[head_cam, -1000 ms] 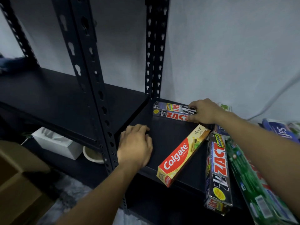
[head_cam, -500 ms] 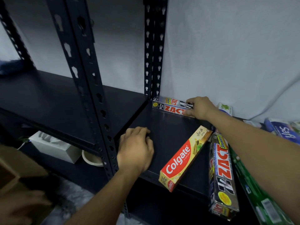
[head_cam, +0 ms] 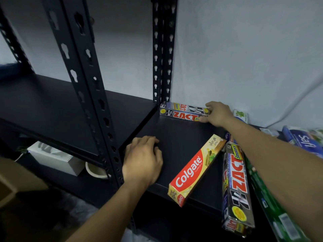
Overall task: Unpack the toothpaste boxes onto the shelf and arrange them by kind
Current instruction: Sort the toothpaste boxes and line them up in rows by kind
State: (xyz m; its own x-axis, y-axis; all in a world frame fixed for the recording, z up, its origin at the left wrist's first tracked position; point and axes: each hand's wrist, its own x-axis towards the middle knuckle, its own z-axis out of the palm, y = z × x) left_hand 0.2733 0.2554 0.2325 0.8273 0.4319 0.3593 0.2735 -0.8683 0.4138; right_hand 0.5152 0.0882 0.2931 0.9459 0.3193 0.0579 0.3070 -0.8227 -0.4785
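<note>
A silver-and-red Zact box (head_cam: 181,113) lies along the back wall of the black shelf (head_cam: 174,137), beside the rear post. My right hand (head_cam: 218,113) pinches its right end, thumb on the front edge and fingers on top. My left hand (head_cam: 143,159) rests on the shelf's front left corner with loosely curled fingers and holds nothing. A red-and-yellow Colgate box (head_cam: 194,170) lies diagonally, overhanging the front edge. A second Zact box (head_cam: 236,186) lies to its right, also past the edge. A green box (head_cam: 272,206) shows under my right forearm.
More boxes are piled at the right, among them a blue one (head_cam: 304,138) and a small white one (head_cam: 241,115) by the wall. Slotted posts (head_cam: 90,84) divide the shelf bays. Below left stand a white tissue box (head_cam: 52,158), a bowl (head_cam: 95,172) and a cardboard carton (head_cam: 14,189).
My right hand has drawn back from over the Zact box's top to its right end, and the box lies nearer the wall. My left hand has stayed in place.
</note>
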